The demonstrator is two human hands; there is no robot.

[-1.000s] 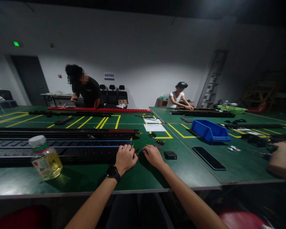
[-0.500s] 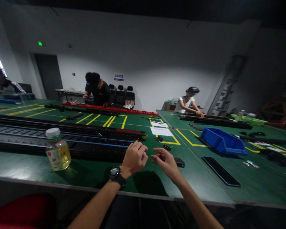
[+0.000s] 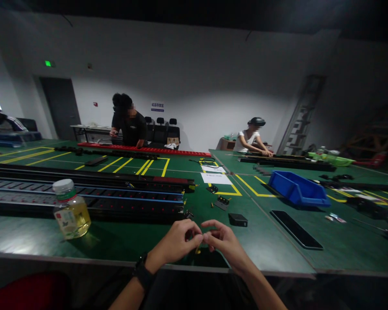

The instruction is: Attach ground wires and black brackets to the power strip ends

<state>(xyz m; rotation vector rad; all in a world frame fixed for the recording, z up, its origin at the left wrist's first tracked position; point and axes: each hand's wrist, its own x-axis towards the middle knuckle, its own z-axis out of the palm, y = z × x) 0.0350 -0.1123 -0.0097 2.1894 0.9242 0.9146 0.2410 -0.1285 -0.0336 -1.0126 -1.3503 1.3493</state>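
My left hand [image 3: 179, 241], with a dark watch [image 3: 143, 272] on the wrist, and my right hand [image 3: 224, 243] meet at their fingertips above the table's front edge. Both are closed in a pinch. A small yellow piece [image 3: 198, 250] shows just under the joined fingertips; its kind is too small to make out, and the fingers hide part of it. Beyond the hands lie a small black part with yellow bits [image 3: 222, 202] and a black box [image 3: 238, 219]. The long black rails with red dots [image 3: 142, 206] end left of them.
A bottle of yellow drink [image 3: 71, 211] stands at the left. To the right are a dark phone-like slab [image 3: 295, 229] and a blue bin [image 3: 297, 189]. White paper sheets [image 3: 216, 178] lie farther back. Co-workers [image 3: 129, 122] are at the far side and the left.
My hands have come together and moved nearer the table's front edge, the left one away from the rail end. The yellow piece has moved with the right hand to the joined fingertips.
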